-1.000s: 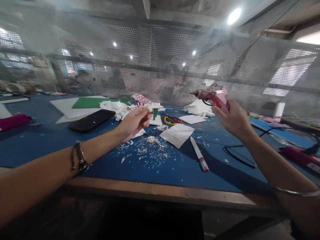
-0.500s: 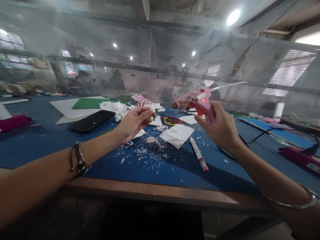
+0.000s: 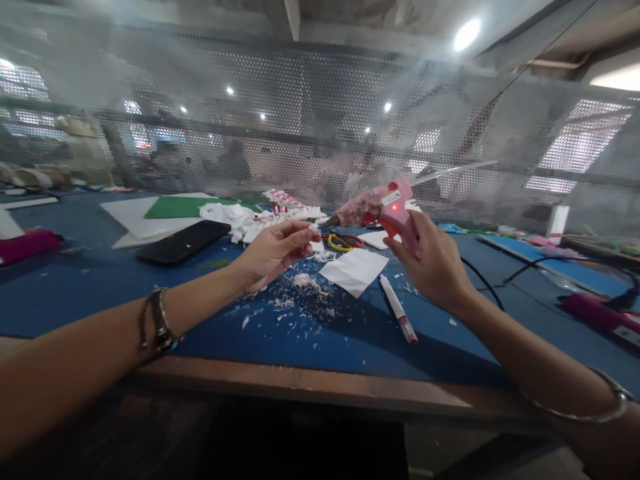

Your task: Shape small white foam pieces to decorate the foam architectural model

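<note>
My right hand grips a pink hot glue gun by its handle, nozzle pointing left and down toward my left hand. A small red light glows on the gun's body, and a clear glue stick juts from its back. My left hand is closed in a pinch on a small white piece held just in front of the nozzle tip. Both hands hover above the blue table, over a scatter of white scraps.
On the table lie a black phone, white and green sheets, crumpled white material, a white square, a white-and-red marker, scissors with yellow and red handles, a black cord. A perforated metal screen stands behind.
My right hand has brought the glue gun left and down until its nozzle nears my left hand's fingertips. My left hand shifted slightly right, still pinching the small white piece.
</note>
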Motion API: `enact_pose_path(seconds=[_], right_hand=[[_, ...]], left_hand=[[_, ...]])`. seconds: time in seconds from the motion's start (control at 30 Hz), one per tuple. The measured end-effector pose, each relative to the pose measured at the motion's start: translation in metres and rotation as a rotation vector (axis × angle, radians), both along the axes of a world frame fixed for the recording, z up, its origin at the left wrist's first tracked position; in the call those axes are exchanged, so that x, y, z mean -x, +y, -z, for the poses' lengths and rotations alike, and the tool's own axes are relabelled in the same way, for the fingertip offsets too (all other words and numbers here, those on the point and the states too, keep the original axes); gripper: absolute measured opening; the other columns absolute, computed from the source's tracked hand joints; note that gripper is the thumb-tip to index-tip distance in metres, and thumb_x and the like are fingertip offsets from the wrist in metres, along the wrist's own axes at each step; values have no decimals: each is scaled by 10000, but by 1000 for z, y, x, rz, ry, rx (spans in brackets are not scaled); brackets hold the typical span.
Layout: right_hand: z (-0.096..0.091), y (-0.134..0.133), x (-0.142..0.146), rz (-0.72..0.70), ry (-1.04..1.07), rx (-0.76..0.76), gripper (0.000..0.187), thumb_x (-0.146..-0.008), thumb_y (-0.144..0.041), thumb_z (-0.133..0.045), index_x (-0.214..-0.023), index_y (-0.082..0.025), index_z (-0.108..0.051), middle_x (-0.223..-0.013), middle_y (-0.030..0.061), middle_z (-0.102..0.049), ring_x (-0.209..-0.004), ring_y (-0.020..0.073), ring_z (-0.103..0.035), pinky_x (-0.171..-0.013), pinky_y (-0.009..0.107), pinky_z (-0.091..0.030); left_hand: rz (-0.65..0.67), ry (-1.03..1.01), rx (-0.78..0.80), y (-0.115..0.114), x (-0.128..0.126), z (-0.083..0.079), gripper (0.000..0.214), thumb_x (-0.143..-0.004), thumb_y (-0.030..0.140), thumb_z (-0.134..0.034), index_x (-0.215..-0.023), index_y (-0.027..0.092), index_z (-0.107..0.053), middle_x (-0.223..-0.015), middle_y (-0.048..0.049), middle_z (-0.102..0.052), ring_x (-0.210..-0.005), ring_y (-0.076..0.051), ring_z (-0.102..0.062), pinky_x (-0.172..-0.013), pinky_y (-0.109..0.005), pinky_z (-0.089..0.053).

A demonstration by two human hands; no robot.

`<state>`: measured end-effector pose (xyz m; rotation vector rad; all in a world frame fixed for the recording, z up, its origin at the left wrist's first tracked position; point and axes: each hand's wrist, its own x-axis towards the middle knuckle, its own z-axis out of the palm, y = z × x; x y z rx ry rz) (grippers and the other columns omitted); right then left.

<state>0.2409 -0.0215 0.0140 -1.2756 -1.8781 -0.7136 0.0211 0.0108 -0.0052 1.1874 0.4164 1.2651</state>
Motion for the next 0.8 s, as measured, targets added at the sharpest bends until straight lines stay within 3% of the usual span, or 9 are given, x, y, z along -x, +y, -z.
enact_pose_path(seconds=[0.33,0.8], right_hand=[[1,0,0,-4,-1,-19,334,-786,-359,-425,-1059,-170,-458,-906,118,-602,-750,240,-573,-592,347,-425],[0,-1,0,3,4,-7,300,-794,-316,-415,-1051,-163,-448,-935,128,-593,-787,245,-572,-621,352,-429]], left_hand=[[-20,10,35,-1,-1,0,41,-667,80,-628,-649,117,-629,-626,-9,-647,-466,-23,-511,-521,-147,-436],[-39,39,27,-2,0,0,37,-646,119,-654,-666,117,-623,-632,4,-637,-468,-17,-493,-527,-146,-427]])
